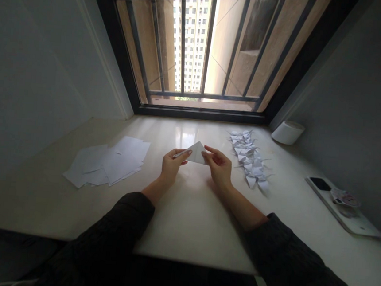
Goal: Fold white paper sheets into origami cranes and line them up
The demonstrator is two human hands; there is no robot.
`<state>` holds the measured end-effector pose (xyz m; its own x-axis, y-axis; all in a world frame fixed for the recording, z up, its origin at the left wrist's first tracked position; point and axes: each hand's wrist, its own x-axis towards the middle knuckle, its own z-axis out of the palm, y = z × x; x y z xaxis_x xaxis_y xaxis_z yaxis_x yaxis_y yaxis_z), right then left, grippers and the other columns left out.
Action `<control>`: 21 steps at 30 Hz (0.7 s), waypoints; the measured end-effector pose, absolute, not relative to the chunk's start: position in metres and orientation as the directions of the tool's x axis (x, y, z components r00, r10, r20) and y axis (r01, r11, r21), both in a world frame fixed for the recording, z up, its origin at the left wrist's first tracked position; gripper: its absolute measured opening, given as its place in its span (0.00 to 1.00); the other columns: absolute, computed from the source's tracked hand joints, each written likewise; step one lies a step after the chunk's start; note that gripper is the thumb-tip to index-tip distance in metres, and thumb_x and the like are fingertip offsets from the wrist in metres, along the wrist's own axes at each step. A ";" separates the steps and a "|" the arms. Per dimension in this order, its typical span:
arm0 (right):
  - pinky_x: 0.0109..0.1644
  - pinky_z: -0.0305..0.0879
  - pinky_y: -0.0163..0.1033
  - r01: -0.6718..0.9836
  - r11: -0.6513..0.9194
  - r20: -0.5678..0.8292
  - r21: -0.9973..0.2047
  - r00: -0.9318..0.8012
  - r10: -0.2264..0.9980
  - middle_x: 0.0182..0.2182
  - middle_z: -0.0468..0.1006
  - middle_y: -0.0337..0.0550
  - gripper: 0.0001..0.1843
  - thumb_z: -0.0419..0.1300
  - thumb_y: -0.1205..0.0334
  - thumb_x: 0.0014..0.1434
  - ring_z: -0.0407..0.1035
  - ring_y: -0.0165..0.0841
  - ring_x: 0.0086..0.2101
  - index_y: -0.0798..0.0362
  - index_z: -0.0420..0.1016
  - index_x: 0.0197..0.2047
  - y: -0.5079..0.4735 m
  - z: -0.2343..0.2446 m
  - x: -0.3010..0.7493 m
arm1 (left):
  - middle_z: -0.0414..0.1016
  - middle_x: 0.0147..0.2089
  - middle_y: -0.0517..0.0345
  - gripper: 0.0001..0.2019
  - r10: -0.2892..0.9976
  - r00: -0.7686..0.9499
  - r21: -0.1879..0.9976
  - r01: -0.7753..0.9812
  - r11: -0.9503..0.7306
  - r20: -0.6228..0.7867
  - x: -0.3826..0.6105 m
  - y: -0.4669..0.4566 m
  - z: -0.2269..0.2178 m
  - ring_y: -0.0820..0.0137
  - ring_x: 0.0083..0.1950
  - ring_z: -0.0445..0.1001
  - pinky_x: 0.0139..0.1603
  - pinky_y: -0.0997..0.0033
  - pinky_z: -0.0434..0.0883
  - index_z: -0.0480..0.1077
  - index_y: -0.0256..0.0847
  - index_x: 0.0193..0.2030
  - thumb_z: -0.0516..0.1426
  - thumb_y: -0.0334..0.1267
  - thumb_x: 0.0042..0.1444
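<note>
A white sheet folded into a triangle [196,153] is held just above the pale tabletop [191,214], in the middle of the view. My left hand [172,163] pinches its left corner between thumb and fingers. My right hand [220,165] pinches its right edge, fingers closed on the paper. Both arms wear dark sleeves and reach forward from the near edge of the table.
A loose stack of white paper sheets [108,162] lies to the left. A row of several folded paper cranes [249,159] runs along the right. A white round object [287,132] sits by the barred window [201,50]. A phone [341,203] lies at far right.
</note>
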<state>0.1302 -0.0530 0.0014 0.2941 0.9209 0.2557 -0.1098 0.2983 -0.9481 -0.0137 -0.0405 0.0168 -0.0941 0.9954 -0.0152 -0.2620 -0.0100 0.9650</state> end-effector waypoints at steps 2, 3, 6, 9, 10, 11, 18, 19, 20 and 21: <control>0.38 0.69 0.40 -0.102 0.291 0.249 -0.951 0.308 0.918 0.34 0.81 0.44 0.20 0.66 0.50 0.47 0.74 0.36 0.33 0.51 0.79 0.41 -0.051 -0.001 0.132 | 0.77 0.33 0.56 0.15 0.998 -0.057 0.972 -0.235 0.002 -0.016 -0.016 -0.039 0.017 0.71 0.35 0.73 0.36 0.72 0.70 0.75 0.38 0.30 0.67 0.46 0.37; 0.39 0.70 0.41 -0.098 0.291 0.248 -0.952 0.310 0.918 0.36 0.82 0.44 0.20 0.66 0.50 0.46 0.74 0.36 0.34 0.51 0.80 0.41 -0.049 -0.001 0.133 | 0.77 0.33 0.56 0.15 0.999 -0.035 0.978 -0.208 -0.001 -0.007 -0.017 -0.039 0.018 0.71 0.35 0.74 0.36 0.72 0.70 0.75 0.38 0.30 0.67 0.46 0.37; 0.41 0.70 0.42 -0.080 0.294 0.260 -0.952 0.294 0.920 0.38 0.81 0.45 0.18 0.66 0.51 0.46 0.74 0.37 0.37 0.50 0.80 0.40 -0.048 -0.001 0.135 | 0.78 0.34 0.53 0.15 0.996 0.051 0.990 -0.127 -0.068 0.075 -0.020 -0.037 0.020 0.69 0.35 0.75 0.39 0.69 0.71 0.76 0.38 0.31 0.67 0.44 0.38; 0.42 0.70 0.42 -0.031 0.313 0.296 -0.949 0.244 0.923 0.39 0.81 0.44 0.16 0.66 0.52 0.47 0.75 0.38 0.39 0.49 0.81 0.39 -0.051 0.001 0.136 | 0.79 0.38 0.51 0.15 0.979 0.107 0.982 -0.091 -0.163 0.172 -0.021 -0.036 0.021 0.66 0.38 0.76 0.43 0.67 0.71 0.78 0.39 0.36 0.66 0.44 0.41; 0.42 0.70 0.42 -0.006 0.321 0.311 -0.947 0.221 0.924 0.39 0.81 0.44 0.16 0.65 0.52 0.48 0.75 0.38 0.39 0.48 0.81 0.39 -0.052 0.002 0.135 | 0.80 0.39 0.51 0.15 0.976 0.109 0.981 -0.081 -0.179 0.187 -0.021 -0.036 0.021 0.66 0.39 0.76 0.43 0.67 0.70 0.78 0.40 0.37 0.65 0.44 0.42; 0.42 0.70 0.42 0.020 0.329 0.326 -0.944 0.201 0.924 0.39 0.81 0.43 0.15 0.65 0.52 0.49 0.75 0.39 0.39 0.48 0.81 0.39 -0.054 0.002 0.135 | 0.80 0.40 0.51 0.15 0.976 0.100 0.980 -0.070 -0.185 0.192 -0.021 -0.036 0.021 0.65 0.39 0.76 0.43 0.67 0.70 0.78 0.40 0.37 0.65 0.44 0.43; 0.40 0.70 0.41 0.122 0.346 0.363 -0.930 0.171 0.916 0.38 0.82 0.41 0.14 0.63 0.51 0.52 0.74 0.39 0.39 0.46 0.81 0.40 -0.057 0.003 0.134 | 0.80 0.38 0.53 0.13 0.980 0.062 0.981 0.027 -0.191 0.189 -0.023 -0.038 0.019 0.65 0.37 0.76 0.39 0.69 0.69 0.79 0.42 0.35 0.64 0.46 0.44; 0.41 0.70 0.41 0.135 0.345 0.365 -0.929 0.173 0.915 0.38 0.82 0.40 0.14 0.62 0.52 0.52 0.74 0.39 0.39 0.46 0.81 0.40 -0.057 0.003 0.135 | 0.80 0.37 0.53 0.13 0.981 0.067 0.982 0.035 -0.185 0.182 -0.024 -0.038 0.019 0.65 0.36 0.76 0.38 0.69 0.68 0.79 0.42 0.35 0.64 0.46 0.44; 0.41 0.70 0.41 0.150 0.345 0.368 -0.927 0.174 0.913 0.38 0.82 0.40 0.13 0.62 0.52 0.52 0.74 0.39 0.39 0.46 0.81 0.40 -0.056 0.003 0.135 | 0.80 0.36 0.53 0.13 0.982 0.073 0.983 0.043 -0.176 0.173 -0.024 -0.037 0.019 0.65 0.35 0.76 0.37 0.69 0.68 0.80 0.42 0.34 0.64 0.46 0.43; 0.41 0.70 0.41 0.163 0.347 0.373 -0.924 0.172 0.912 0.38 0.82 0.40 0.13 0.62 0.52 0.52 0.74 0.39 0.39 0.46 0.81 0.40 -0.056 0.003 0.136 | 0.80 0.36 0.52 0.13 0.984 0.076 0.985 0.050 -0.165 0.161 -0.025 -0.037 0.019 0.65 0.34 0.76 0.36 0.70 0.68 0.80 0.42 0.34 0.64 0.47 0.43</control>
<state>0.1360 -0.0563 0.0032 0.1718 0.9120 0.3726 0.1633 0.3466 -0.9237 -0.0247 -0.0369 0.0188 0.0765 0.9840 0.1608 0.0502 -0.1649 0.9850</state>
